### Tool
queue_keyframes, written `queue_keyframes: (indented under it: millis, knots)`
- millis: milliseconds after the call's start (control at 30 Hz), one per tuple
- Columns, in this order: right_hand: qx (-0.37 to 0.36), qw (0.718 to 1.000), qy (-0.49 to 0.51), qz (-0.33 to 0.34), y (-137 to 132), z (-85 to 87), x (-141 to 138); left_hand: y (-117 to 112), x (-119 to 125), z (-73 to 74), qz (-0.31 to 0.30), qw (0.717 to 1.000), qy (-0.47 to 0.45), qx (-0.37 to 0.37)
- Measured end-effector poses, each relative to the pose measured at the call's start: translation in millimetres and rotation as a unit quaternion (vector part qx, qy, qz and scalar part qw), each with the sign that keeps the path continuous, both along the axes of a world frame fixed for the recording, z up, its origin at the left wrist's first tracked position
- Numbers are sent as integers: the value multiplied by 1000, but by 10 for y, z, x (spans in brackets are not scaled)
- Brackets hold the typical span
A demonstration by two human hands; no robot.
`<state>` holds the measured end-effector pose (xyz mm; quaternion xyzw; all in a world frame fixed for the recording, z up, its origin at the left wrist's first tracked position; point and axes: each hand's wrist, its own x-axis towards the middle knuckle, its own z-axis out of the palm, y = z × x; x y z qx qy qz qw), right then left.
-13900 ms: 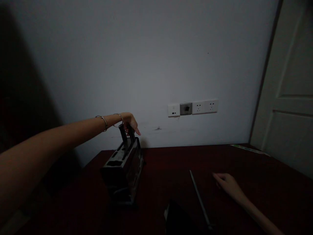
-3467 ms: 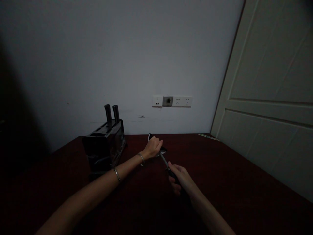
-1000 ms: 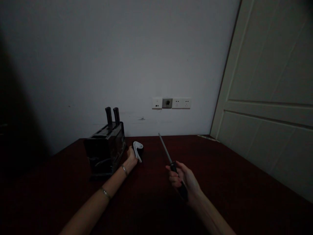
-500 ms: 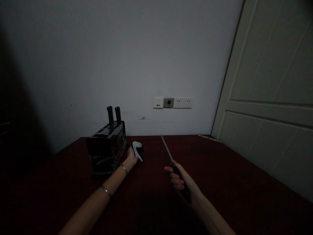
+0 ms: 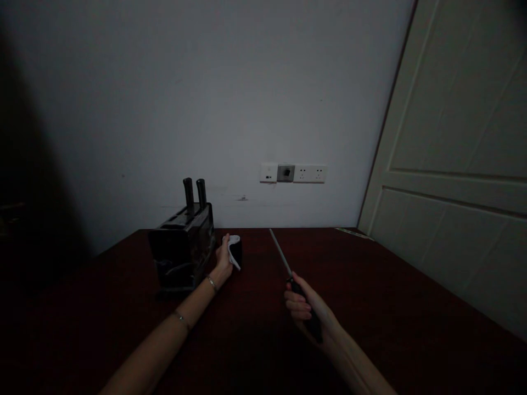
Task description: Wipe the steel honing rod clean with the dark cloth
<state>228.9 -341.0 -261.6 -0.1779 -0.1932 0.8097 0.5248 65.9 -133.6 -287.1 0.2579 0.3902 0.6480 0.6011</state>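
My right hand [image 5: 303, 303] is closed around the black handle of a honing steel [image 5: 280, 253], whose thin grey rod points forward and slightly left. To the left, my left hand [image 5: 223, 258] reaches forward and grips a folded black-and-white cloth [image 5: 236, 251]; its thumb shows, while most of the other fingers are hidden. Just left of that hand stands a dark, glossy knife block [image 5: 175, 260] with two black knife handles [image 5: 194, 193] sticking up from its top. The rod's tip is apart from the cloth.
The dark red table [image 5: 255, 312] reaches back to a pale wall [image 5: 230, 109] with a row of sockets and a switch [image 5: 293, 173]. A panelled white door [image 5: 453, 192] rises along the right side. A flat strip [image 5: 354, 233] lies at the table's back right edge.
My left hand has shifted its hold on the cloth, and its thumb now shows on top. The right hand keeps the honing steel, its fingers drawn slightly closer. The view has shifted slightly.
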Motion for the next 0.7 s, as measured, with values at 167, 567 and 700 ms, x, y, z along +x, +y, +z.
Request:
queue_keyframes:
  millis: [167,567,700]
  knots:
    - [11,1000,10,10,4,-23,13,-27,-29,-36,68,990,123,15]
    - [1,1000,5,-1,-21,40,-64,80,1,615,115,921,327,179]
    - [8,999,18,28,-10,7,-46,134,140,902,98,890,377,237]
